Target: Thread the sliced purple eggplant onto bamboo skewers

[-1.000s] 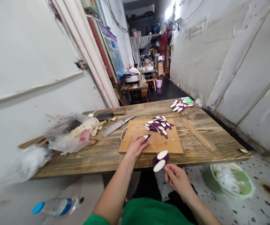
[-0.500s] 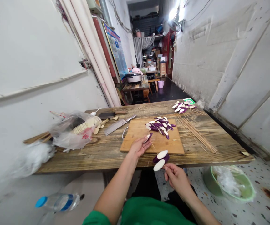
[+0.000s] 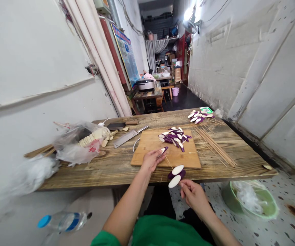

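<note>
My left hand [image 3: 151,160] is closed on an eggplant slice [image 3: 164,150], purple-skinned with a pale cut face, above the near left part of the cutting board [image 3: 142,150]. In my right hand [image 3: 191,192], pinched between thumb and fingers, is a thin skewer [image 3: 168,160]. Several eggplant slices [image 3: 175,181] are threaded on it near my fingers, and its bare end points up toward the slice in my left hand. Whether that end touches the slice is unclear. On the board beyond lies a pile of cut eggplant slices [image 3: 175,137].
Bare bamboo skewers [image 3: 215,145] lie on the right of the wooden table [image 3: 106,171], with loaded eggplant skewers [image 3: 200,116] behind them. A cleaver [image 3: 128,137], a dark-bladed knife [image 3: 116,126] and a plastic bag [image 3: 78,143] lie left. A green bin [image 3: 270,205] stands below right.
Both hands stay nearly where they were, shifting only a few pixels. The slice in my left hand is turned slightly, its tip now pointing more to the right.
</note>
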Demonstrator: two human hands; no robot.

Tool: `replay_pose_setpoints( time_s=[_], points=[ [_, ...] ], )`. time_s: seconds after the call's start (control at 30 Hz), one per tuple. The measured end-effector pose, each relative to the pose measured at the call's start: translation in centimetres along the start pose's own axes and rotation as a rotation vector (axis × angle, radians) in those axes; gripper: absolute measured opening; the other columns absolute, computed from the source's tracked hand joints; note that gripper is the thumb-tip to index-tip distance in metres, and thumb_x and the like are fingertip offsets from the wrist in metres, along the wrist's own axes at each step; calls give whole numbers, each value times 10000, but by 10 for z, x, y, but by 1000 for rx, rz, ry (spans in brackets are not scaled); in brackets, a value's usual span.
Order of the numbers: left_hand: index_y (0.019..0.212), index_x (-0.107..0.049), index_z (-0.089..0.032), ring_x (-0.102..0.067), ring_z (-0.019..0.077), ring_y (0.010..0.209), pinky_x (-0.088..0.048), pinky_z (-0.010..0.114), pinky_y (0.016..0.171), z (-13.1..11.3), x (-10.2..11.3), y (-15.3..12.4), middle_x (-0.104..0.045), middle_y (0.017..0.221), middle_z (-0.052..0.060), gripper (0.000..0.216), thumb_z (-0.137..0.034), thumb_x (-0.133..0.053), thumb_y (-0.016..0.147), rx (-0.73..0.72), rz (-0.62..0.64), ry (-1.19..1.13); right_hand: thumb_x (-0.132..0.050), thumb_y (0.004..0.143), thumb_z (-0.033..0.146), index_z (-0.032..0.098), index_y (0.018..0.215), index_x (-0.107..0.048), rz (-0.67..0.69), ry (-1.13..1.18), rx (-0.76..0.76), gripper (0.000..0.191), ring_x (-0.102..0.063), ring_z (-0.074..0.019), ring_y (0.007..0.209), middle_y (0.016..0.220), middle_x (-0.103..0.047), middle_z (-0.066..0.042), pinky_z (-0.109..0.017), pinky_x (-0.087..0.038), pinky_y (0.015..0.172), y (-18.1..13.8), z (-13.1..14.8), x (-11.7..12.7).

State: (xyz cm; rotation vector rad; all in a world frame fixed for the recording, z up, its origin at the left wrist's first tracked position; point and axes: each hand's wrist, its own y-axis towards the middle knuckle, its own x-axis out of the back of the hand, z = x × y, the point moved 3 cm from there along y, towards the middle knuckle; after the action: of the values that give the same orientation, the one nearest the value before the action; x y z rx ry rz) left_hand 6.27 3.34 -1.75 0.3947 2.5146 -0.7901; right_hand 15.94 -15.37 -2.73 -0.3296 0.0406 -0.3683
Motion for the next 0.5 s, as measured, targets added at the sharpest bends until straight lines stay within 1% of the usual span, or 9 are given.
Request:
replay_pose_setpoints(
  time_s=[0.2,0.33,0.5],
  points=[
    [748,-654,-50,-669,155,703,-571,260,703,4,1,0,-698,781,120,24,-36,-661,729,-3,22,55,-524,760,499,177,743,-531,-4,-43,31,323,-262,-33,313,467,-470,68,-182,-159,331,-1,0,5],
    [715,-652,-61,-667,156,706,-575,268,710,5,1,-2,-693,768,113,61,-50,-708,692,18,54,74,-504,791,497,174,728,-536,-5,-47,61,331,-252,-34,319,464,-465,65,-186,-155,339,1,-6,10],
    [741,-665,-43,-662,154,692,-576,257,679,8,0,-6,-686,789,121,82,-34,-715,677,69,98,82,-513,788,519,173,764,-550,-5,-49,85,348,-267,-39,319,476,-475,64,-188,-169,338,3,-11,13]
  ],
)
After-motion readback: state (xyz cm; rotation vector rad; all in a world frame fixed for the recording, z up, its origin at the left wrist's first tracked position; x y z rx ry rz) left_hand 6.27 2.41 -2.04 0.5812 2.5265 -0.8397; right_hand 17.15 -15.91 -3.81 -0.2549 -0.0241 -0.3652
